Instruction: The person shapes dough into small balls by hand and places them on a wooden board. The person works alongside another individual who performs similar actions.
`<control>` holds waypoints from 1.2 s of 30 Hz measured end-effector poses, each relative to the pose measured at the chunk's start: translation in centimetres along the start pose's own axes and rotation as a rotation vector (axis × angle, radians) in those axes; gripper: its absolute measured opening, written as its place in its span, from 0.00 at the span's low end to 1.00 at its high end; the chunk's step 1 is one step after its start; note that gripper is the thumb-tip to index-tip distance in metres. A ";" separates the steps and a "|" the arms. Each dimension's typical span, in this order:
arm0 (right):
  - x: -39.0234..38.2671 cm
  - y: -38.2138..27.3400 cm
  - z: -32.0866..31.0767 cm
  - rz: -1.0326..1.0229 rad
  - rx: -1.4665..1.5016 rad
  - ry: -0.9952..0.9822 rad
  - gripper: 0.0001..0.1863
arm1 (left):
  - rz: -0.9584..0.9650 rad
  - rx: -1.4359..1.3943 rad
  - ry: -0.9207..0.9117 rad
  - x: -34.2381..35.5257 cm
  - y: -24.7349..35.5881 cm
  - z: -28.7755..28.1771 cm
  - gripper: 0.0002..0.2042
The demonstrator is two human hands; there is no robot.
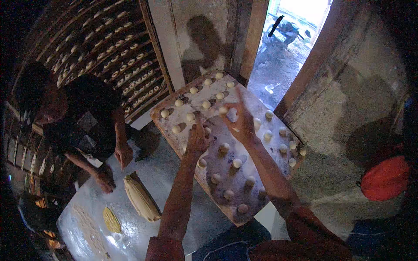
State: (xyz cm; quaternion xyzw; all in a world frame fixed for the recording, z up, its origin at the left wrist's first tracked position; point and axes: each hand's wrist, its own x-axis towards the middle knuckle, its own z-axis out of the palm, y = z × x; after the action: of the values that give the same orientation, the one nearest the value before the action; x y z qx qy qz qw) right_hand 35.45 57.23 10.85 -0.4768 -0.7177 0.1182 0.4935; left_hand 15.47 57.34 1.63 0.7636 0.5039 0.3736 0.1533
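Small round pale dough balls [224, 147] lie in rows on a floured wooden board [217, 122]. My right hand [242, 124] is over the board's middle, thumb and finger closed around one dough ball [223, 110], another finger stretched away and blurred. Beside it, my left hand [198, 138] has its fingers bent together and its index finger pointing toward the far side, close to a dough ball [190, 116]. Another dough ball [207, 130] shows against its thumb side. What is inside the left fingers is hidden.
A co-worker [87, 117] leans over the metal-topped table [174, 213] at left. On it lie a thick folded dough roll [140, 198] and a flat yellow piece [111, 220]. Racks [117, 52] of shaped dough stand behind. An open doorway [278, 56] and a red object [385, 178] are at right.
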 end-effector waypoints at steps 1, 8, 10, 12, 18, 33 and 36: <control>-0.5 2.3 -0.4 0.043 -0.111 -0.077 0.50 | 0.002 0.047 0.000 -0.4 1.8 -0.1 0.41; -9.5 -5.6 -4.2 0.101 -0.018 0.107 0.31 | -0.500 -0.035 0.327 -28.0 8.8 -11.3 0.28; -14.0 -9.0 -5.7 0.232 -0.038 -0.074 0.27 | -0.716 -0.057 0.447 -35.9 7.4 -11.0 0.27; -17.3 -12.2 -5.9 0.321 0.054 -0.161 0.26 | -0.960 -0.040 0.585 -42.2 6.7 -12.2 0.27; -27.0 -19.2 1.7 0.340 0.441 -0.731 0.25 | -0.791 0.132 0.477 -40.4 0.1 -19.5 0.29; -39.6 -20.2 25.8 0.561 0.490 -0.849 0.14 | -1.022 -0.948 0.486 -45.8 2.2 -18.5 0.21; -38.2 -23.8 21.9 -0.057 0.079 -0.700 0.14 | -1.047 -1.187 0.348 -44.5 -2.2 -16.9 0.20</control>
State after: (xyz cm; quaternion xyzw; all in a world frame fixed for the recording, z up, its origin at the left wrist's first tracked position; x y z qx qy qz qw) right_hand 6.20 20.85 -7.26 -0.3677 -0.8513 0.2883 0.2388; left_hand -7.66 16.59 -6.81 0.1509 0.5304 0.5719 0.6074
